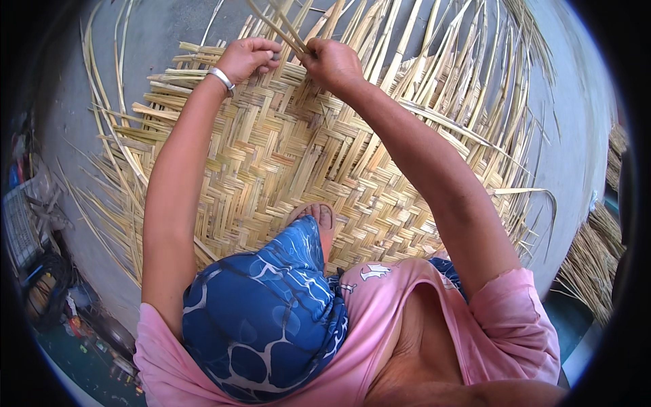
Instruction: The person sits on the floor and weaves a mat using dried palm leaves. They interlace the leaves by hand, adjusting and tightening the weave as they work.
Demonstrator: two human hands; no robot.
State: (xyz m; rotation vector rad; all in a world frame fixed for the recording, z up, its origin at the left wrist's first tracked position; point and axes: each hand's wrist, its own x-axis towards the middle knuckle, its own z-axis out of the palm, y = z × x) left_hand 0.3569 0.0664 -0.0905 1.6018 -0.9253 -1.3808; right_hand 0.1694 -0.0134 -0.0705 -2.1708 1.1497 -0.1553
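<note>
A mat of pale yellow split reed or cane strips (271, 146), woven in a diagonal pattern, lies on the floor beneath both my hands. My right hand (332, 66) is closed round a couple of strips (288, 32), which rise from it toward the top edge, up off the weave. Close by on its left is my left hand (249, 60), wearing a silver bangle (222, 79). Its fingers are curled together at the mat's far part; whatever they pinch, if anything, is too small to make out. The two hands are apart.
Long loose strip ends (468, 61) fan out past the mat's far and right sides. My bare foot (320, 214) rests on the mat. Bundles of dry stalks (597, 251) lie at the right, on the grey floor's (569, 136) far side. Assorted clutter (51, 271) lines the left.
</note>
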